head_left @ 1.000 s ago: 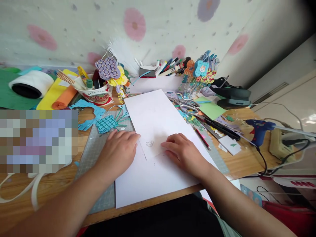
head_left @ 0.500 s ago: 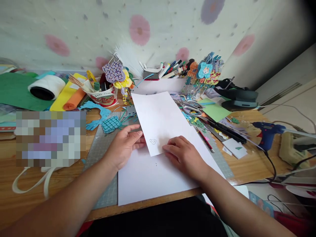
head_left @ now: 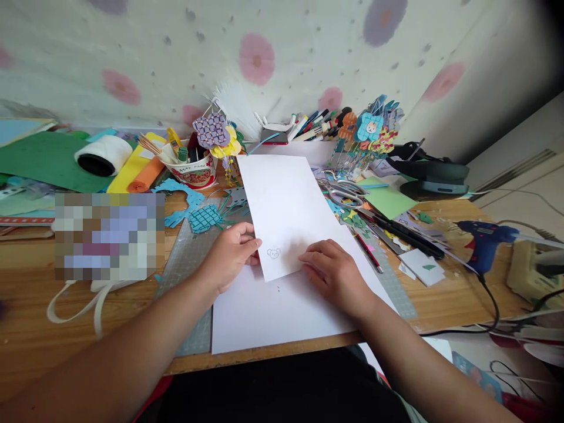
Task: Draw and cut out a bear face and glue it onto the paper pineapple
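A white sheet of paper point(head_left: 284, 202) is raised at a slant over a larger white sheet point(head_left: 268, 323) on the desk. Near its lower left corner is a small pencil drawing point(head_left: 274, 254) of a round-eared animal head. My left hand point(head_left: 233, 255) pinches the left edge, thumb on top and fingers partly hidden underneath. At the lower right edge, my right hand point(head_left: 332, 267) grips the same paper with bent fingers; its thumb is mostly hidden. A red pencil point(head_left: 368, 252) lies to the right of my right hand.
A grey cutting mat point(head_left: 194, 317) lies under the sheets. Scissors point(head_left: 346, 192), a black utensil point(head_left: 408, 235) and a blue glue gun point(head_left: 482, 238) are on the right. Behind stand a paper tub point(head_left: 191, 170) and markers point(head_left: 311, 126). A pixelated patch covers something on the left.
The sheet's lower left corner has shifted slightly left and its far end slightly up. My left thumb now lies over its edge. The whole view has shifted a little.
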The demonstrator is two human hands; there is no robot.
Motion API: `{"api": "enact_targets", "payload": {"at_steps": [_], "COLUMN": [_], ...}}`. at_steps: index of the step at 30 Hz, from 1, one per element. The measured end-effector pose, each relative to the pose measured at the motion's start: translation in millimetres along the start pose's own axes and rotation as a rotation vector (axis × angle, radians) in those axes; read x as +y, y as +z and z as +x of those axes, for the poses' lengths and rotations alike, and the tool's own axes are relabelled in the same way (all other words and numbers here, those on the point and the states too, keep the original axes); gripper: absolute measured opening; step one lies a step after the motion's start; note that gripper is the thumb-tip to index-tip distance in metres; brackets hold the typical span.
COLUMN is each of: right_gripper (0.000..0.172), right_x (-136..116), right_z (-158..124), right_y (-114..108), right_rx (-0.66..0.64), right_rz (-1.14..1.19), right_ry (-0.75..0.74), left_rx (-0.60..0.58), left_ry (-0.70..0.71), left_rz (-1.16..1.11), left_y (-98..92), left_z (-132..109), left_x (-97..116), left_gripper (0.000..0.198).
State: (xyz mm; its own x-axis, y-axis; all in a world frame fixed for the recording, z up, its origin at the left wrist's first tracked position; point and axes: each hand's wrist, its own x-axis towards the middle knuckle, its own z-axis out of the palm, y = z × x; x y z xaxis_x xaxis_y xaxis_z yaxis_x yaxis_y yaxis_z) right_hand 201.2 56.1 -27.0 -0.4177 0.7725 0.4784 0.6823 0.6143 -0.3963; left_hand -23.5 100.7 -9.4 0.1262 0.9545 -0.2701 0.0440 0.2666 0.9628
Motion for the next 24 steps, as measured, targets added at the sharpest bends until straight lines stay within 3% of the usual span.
{"api": "enact_targets", "payload": {"at_steps": [9, 14, 17, 21, 24], "right_gripper": [0.019, 0.019, 0.022, 0.022, 0.025], "right_x": [-2, -2, 2, 26, 46], "right_z": [2, 2, -1, -10, -18], "right_y": [0, 3, -2, -26, -46], "right_rx": [0.02, 0.003, 0.062, 0.2, 0.066], "right_rz": [-0.053, -0.069, -0.086, -0.277, -0.479], "right_ry": [-0.012, 0.05, 0.088, 0.338, 0.565], "left_rx": [-0.006, 0.0, -0.004, 0.026, 0.044], "left_ry": [0.097, 0.1, 0.104, 0.168, 0.291], "left_rz": [0.025, 0.081, 0.161, 0.32, 0.459], "left_y": [0.5, 0.5, -2.9, -13.5, -19.6], "left_z": [-2, -4, -6, -5, -5], "left_x": [-6, -5, -4, -2, 0], "left_gripper": [0.032, 0.033, 0.033, 0.023, 0.025]}}
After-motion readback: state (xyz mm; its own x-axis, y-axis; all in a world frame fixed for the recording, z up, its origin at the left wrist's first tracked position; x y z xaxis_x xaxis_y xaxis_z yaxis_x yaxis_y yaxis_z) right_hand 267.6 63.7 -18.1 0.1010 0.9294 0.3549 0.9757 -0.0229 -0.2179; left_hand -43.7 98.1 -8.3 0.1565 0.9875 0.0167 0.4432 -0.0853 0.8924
